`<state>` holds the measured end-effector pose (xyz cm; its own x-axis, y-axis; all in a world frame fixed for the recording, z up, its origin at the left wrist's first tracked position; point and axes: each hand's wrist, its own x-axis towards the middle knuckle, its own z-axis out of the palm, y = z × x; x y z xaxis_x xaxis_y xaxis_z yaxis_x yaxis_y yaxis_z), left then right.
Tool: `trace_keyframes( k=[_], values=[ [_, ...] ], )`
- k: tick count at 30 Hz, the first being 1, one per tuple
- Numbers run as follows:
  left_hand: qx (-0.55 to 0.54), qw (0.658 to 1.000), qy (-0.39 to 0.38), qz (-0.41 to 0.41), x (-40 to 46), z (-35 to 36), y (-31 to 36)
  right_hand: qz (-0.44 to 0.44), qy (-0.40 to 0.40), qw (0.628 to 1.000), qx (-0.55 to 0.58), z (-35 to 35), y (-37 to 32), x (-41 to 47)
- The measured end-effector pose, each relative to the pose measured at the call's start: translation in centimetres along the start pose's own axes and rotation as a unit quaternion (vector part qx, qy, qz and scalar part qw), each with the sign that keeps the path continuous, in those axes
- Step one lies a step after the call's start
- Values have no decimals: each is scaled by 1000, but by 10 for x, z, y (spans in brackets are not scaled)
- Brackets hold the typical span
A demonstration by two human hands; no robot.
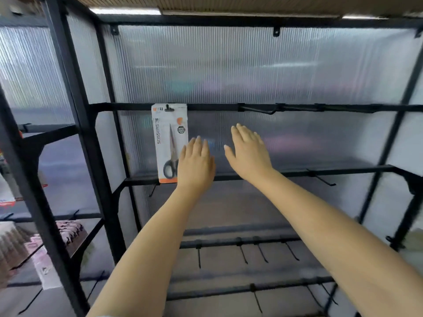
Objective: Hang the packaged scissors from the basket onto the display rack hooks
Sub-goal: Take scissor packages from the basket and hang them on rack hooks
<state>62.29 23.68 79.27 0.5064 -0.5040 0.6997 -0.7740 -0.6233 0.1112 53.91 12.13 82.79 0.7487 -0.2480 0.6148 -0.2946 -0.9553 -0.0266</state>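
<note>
A white and orange pack of scissors [169, 143] hangs from a hook on the upper crossbar [210, 107] of the black display rack. My left hand [195, 162] is raised just right of the pack's lower part, fingers straight and holding nothing; whether it touches the pack is unclear. My right hand [248, 151] is held up further right in front of the ribbed back panel, fingers straight and empty. A bare hook [257, 110] juts from the same bar to the right. The basket is out of view.
Lower crossbars carry several bare hooks [263, 252]. A middle bar [332, 169] runs behind my wrists. The neighbouring rack on the left holds pink and brown goods [68, 234]. Black upright posts [75, 133] divide the two racks.
</note>
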Motion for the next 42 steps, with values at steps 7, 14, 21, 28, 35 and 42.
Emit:
trace_keyframes(
  k=[7, 14, 21, 28, 35, 42],
  values=[
    [-12, 992, -102, 77, -31, 30, 101, 85, -36, 995, -35, -5, 75, -87],
    [-17, 963, -194, 186, -69, 74, 210, 217, -65, 972, -67, -9, 166, -206],
    [-66, 896, -267, 350, -140, 117, 347, 373, -79, 919, -95, -24, 241, -352],
    [-91, 798, -366, 469, -266, 162, 462, 542, -146, 821, -109, -32, 281, -525],
    [-79, 702, -417, 572, -382, 204, 526, 660, -212, 712, -113, -15, 296, -678],
    [-87, 656, -482, 574, -472, 271, 533, 736, -302, 603, -58, 45, 266, -781]
  ],
)
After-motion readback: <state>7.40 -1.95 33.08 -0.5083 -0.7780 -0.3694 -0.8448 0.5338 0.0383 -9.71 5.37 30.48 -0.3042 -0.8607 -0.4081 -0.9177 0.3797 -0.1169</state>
